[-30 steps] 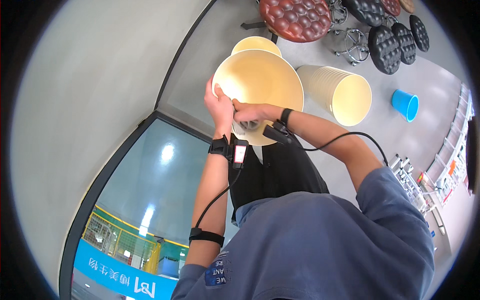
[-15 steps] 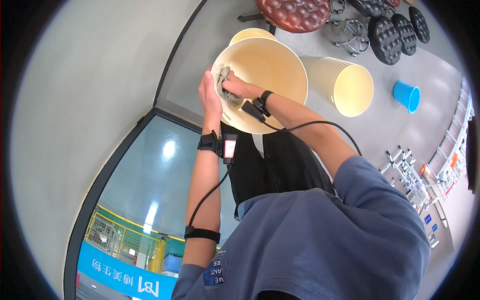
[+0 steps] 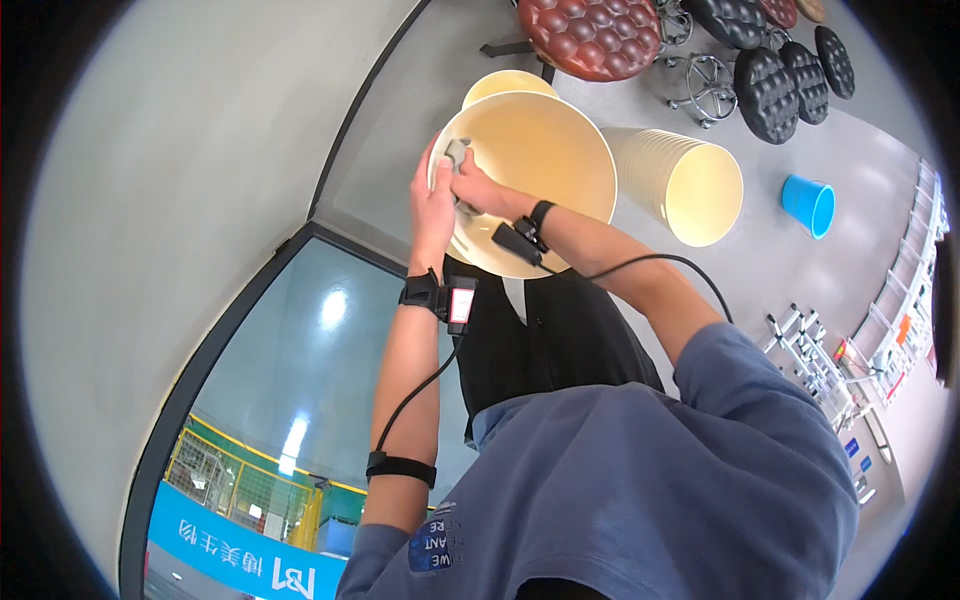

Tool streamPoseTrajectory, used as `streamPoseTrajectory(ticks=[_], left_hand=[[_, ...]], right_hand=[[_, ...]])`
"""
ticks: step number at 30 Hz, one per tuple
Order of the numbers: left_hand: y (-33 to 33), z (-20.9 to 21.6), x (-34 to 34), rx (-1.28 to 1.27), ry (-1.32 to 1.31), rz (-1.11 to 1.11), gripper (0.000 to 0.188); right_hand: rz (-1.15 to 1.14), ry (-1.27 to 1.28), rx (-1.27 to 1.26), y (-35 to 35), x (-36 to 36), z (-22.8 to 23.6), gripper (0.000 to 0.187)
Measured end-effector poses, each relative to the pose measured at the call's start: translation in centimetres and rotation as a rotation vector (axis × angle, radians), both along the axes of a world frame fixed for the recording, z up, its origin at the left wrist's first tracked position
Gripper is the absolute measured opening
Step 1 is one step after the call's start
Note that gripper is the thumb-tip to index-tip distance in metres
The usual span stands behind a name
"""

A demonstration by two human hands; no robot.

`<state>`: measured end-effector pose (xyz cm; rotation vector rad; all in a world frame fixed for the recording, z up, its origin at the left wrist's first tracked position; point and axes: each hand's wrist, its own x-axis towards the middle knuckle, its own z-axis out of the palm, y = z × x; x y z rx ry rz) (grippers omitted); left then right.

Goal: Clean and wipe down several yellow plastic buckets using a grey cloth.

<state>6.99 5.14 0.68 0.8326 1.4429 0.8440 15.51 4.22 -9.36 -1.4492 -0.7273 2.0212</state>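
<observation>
A large cream-coloured bucket (image 3: 565, 150) is held in front of my body, its wide mouth facing up toward me. My left hand (image 3: 432, 210) grips the bucket's left rim, with the thumb over the edge and the fingers along the outer wall, partly hidden. Just inside that rim, my right hand (image 3: 478, 190) is closed on a grey cloth (image 3: 457, 152) and presses it against the inner wall. The cloth is bunched up, and part of it lies behind my fingers.
Another cream bucket (image 3: 508, 82) shows behind the held one. To the right are a stack of nested cream buckets (image 3: 703, 195) and a small blue bucket (image 3: 820, 208). Wheeled stools (image 3: 770, 90) stand at the far right; a wall and glass panel (image 3: 310, 330) run along my left.
My left thumb has come over the rim, close to the right hand. The cloth is more bunched and shows less. The bucket sits slightly lower in view.
</observation>
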Motion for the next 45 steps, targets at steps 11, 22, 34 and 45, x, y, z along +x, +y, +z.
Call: streamPoseTrajectory(ticks=[11, 22, 34, 45], left_hand=[[0.5, 0.4, 0.2, 0.034, 0.039, -0.017, 0.040], [1.3, 1.1, 2.1, -0.048, 0.104, -0.028, 0.050], [-0.2, 1.3, 1.5, 0.076, 0.366, -0.075, 0.056], [1.7, 0.2, 3.9, 0.142, 0.498, 0.157, 0.048]], right_hand=[[0.205, -0.199, -0.031, 0.6, -0.2, -6.6, 0.080], [0.011, -0.383, 0.437, 2.5, 2.4, 3.8, 0.053], [0.529, -0.822, -0.190, 2.7, 1.0, -8.8, 0.068], [1.078, -0.246, -0.497, 0.8, 5.7, -2.1, 0.043]])
